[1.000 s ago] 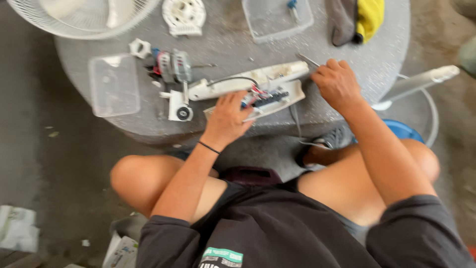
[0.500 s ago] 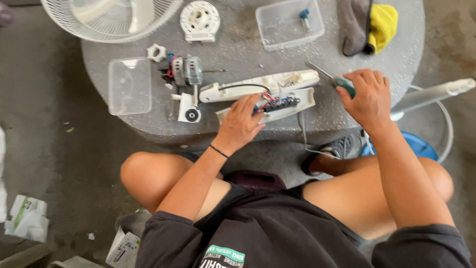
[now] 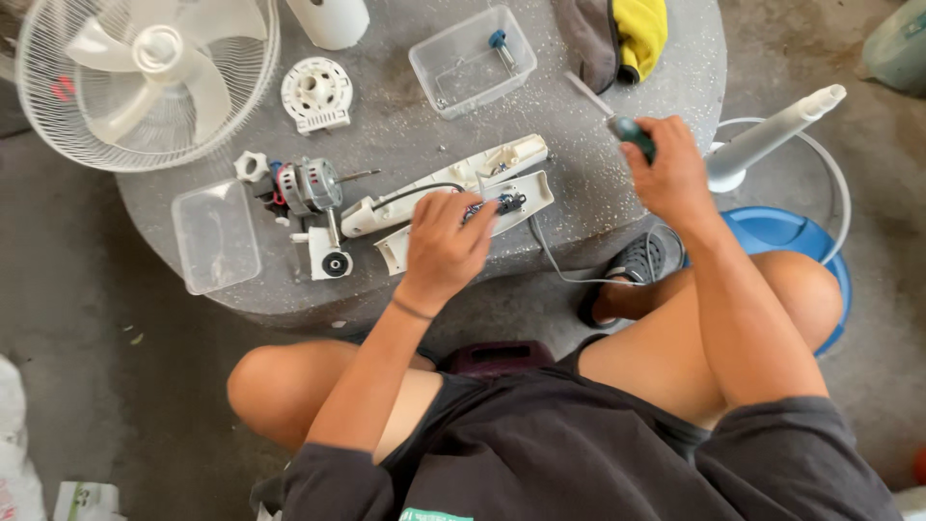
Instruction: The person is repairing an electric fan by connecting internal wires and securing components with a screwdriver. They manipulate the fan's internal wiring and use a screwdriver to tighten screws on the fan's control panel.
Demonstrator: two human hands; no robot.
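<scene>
My left hand (image 3: 446, 236) rests on a white opened fan control housing (image 3: 521, 193), its fingers on the wires and small circuit board inside. A second white housing half (image 3: 439, 183) lies just behind it with a black cable. My right hand (image 3: 670, 174) is lifted to the right of the housing, closed around the dark green handle of a screwdriver (image 3: 617, 116) whose shaft points up and left. A fan motor (image 3: 309, 188) with its shaft lies to the left of my left hand on the round grey stone table (image 3: 405, 125).
A fan grille with white blades (image 3: 145, 77) lies at the table's far left. A white round part (image 3: 316, 94), two clear plastic tubs (image 3: 214, 234) (image 3: 471, 60), and a grey and yellow cloth (image 3: 622, 29) sit around. A white fan pole (image 3: 772, 135) and blue base (image 3: 781, 236) stand at right.
My right hand has lifted away from the housing's right end and moved right with the screwdriver. My left hand stays on the housing. The camera view shifted down and right.
</scene>
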